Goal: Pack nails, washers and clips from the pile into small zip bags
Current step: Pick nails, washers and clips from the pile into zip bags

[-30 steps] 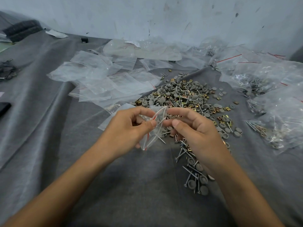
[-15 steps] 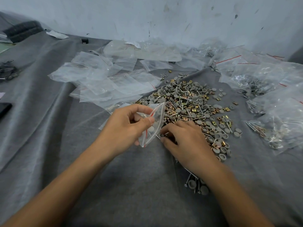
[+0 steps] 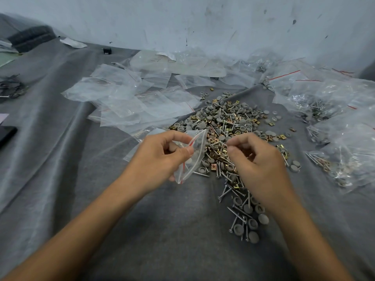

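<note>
My left hand (image 3: 160,157) pinches a small clear zip bag (image 3: 193,157) with a red seal line, held upright just left of the pile; a grey piece shows inside it. The pile (image 3: 227,122) of grey washers, brass clips and silver nails spreads over the grey cloth. My right hand (image 3: 255,159) hovers over the pile's near part with its fingertips pinched together near the bag's mouth; a thin nail seems to be between them, though the piece is too small to be sure.
Several empty zip bags (image 3: 129,102) lie to the left of the pile. Filled bags (image 3: 334,118) are heaped at the right. A trail of nails and washers (image 3: 245,216) runs toward me. A dark object (image 3: 7,134) lies at the left edge, and a wall (image 3: 203,23) rises behind.
My right hand went down onto the pile, then lifted with pinched fingers toward the bag. The left hand kept the bag almost still.
</note>
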The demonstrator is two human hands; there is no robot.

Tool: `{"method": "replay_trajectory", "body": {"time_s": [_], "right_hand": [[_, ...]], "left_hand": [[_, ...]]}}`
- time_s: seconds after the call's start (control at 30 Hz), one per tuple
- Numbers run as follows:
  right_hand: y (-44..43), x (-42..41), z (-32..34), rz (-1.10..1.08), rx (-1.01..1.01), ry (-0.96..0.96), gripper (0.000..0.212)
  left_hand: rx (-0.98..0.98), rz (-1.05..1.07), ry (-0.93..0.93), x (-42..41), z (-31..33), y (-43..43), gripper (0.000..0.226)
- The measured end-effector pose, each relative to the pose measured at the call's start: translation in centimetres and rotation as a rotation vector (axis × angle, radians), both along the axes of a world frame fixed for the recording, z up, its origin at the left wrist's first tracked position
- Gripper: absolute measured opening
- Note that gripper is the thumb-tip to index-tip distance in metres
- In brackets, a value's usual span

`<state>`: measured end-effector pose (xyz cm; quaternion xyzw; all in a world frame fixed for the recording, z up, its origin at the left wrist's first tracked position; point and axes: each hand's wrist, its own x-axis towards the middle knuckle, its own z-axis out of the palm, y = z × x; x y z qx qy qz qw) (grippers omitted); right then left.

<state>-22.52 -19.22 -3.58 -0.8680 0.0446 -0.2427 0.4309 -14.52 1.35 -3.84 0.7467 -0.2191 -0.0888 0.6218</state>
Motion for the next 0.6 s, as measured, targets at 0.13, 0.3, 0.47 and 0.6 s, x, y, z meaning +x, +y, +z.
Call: {"method": "replay_trajectory", "body": {"time_s": [0.13, 0.3, 0.47, 0.6], "right_hand": [[0.5, -0.3, 0.9, 0.112, 0.350, -0.081, 0.009], [1.2, -0.4, 0.6, 0.229, 0.399, -0.021, 0.012], [1.4, -0.2, 0.3, 0.340, 0.383, 0.075, 0.013], [0.0, -0.2, 0.2, 0.267, 0.169, 0.164, 0.006]], "left_hand": [[0.018, -0.006, -0.004, 0.0, -0.2, -0.1, 0.009], [0.017, -0.002, 0.016, -0.1, -0.4, -0.3, 0.009], [0.008, 0.000, 0.013, -0.1, -0.2, -0.3, 0.009], [-0.004, -0.002, 0.018, -0.1, -0.1, -0.1, 0.009]]}}
